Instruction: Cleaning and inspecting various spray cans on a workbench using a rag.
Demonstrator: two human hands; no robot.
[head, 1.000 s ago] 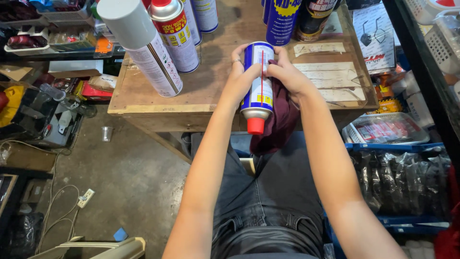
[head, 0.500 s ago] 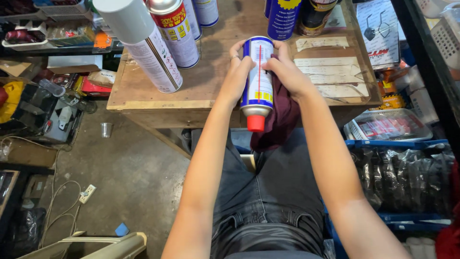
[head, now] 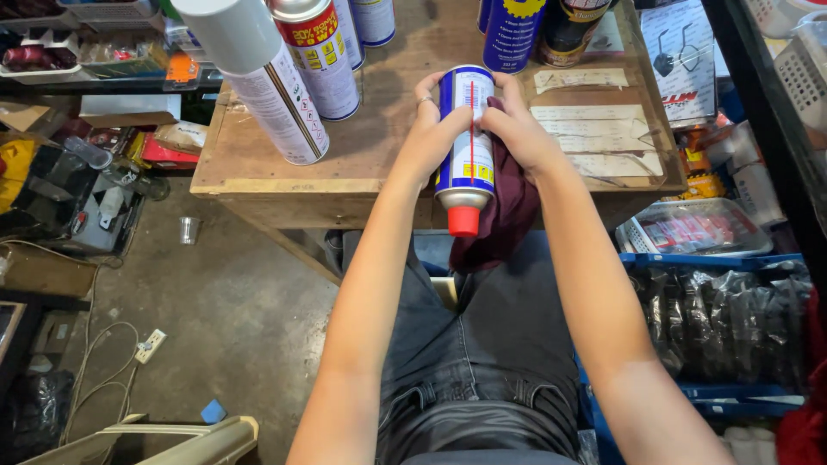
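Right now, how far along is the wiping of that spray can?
In hand: the left hand holds the blue spray can with the red cap tilted over the edge of the wooden table, while the right hand presses a dark maroon cloth against its side. Done: cannot tell how much is wiped. Left: the other upright spray cans stand untouched.

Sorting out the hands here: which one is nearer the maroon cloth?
Right. The right hand presses the maroon cloth against the spray can; the left hand grips the can's other side.
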